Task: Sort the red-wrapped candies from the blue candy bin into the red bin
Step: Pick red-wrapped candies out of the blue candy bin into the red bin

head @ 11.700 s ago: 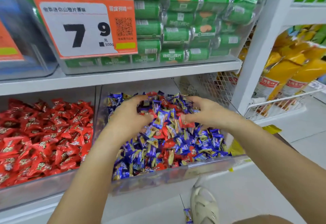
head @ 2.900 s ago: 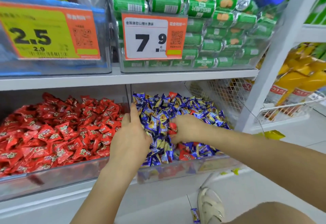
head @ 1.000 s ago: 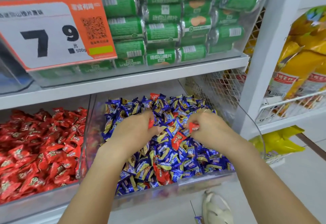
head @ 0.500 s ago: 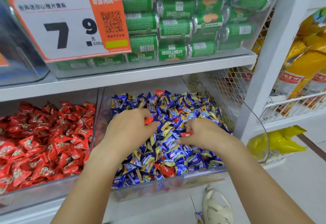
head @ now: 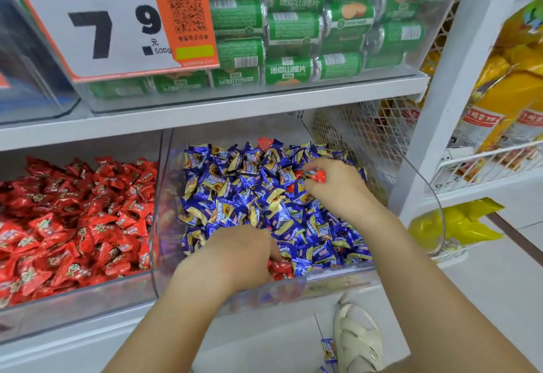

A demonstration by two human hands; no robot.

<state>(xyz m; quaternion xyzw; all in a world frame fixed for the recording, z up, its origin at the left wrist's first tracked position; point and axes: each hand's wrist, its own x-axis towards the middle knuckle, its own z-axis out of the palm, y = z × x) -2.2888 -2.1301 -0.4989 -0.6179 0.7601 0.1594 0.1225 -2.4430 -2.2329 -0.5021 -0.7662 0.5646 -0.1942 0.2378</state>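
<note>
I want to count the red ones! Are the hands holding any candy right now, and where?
The right hand pinches a red candy at its fingertips. The left hand curls onto a red candy by the front wall; its grip is hidden.

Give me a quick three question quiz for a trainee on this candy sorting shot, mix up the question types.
1. True or false: both hands are over the blue candy bin.
2. Which hand holds red-wrapped candies in its fingers near the bin's back right? A) left B) right
3. Fill in: a red candy lies by the left hand at the bin's ____ edge.

Key: 1 true; 2 B; 3 front.
</note>
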